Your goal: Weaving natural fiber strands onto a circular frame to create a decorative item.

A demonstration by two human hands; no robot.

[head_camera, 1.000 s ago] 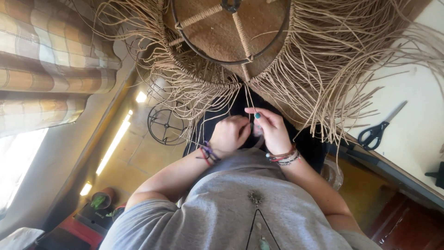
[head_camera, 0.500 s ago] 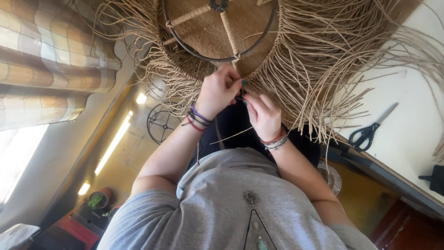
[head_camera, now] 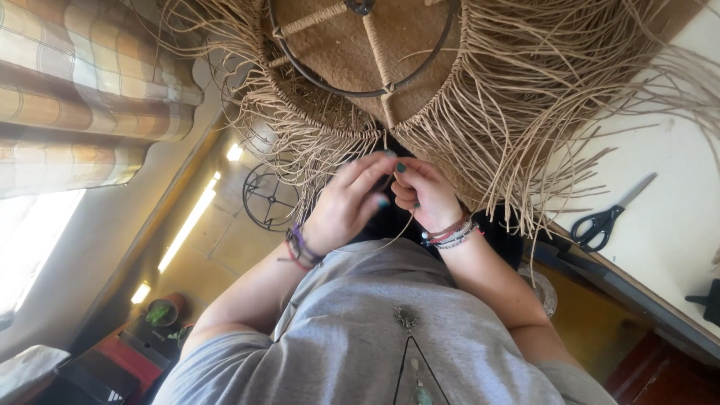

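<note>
Head view, single entry.

Left hand (head_camera: 349, 206): sitting at picture centre just under the fringe, fingers bunched together and curling toward the other hand; bracelets (head_camera: 300, 251) circling the wrist. Whether its fingertips are gripping a cord cannot be told.

Right hand (head_camera: 424, 195): lying just beside the left, fingers folded in and pinching a thin tan cord (head_camera: 390, 244). The cord is running down from the pinch and sweeping toward the person's grey shirt (head_camera: 375, 337), its long axis slanting from upper right to lower left.

Woven fringed piece (head_camera: 480, 97): spreading over the top of the picture on a dark metal ring (head_camera: 360, 91) with wrapped spokes; loose strands are fanning outward and down, the nearest ones touching both hands.

Scissors (head_camera: 604, 217): lying on the pale table (head_camera: 675, 225) to the right, well apart from the hands, blades pointing up and right.

Small wire ring (head_camera: 268, 196): sitting to the left of the hands.
</note>
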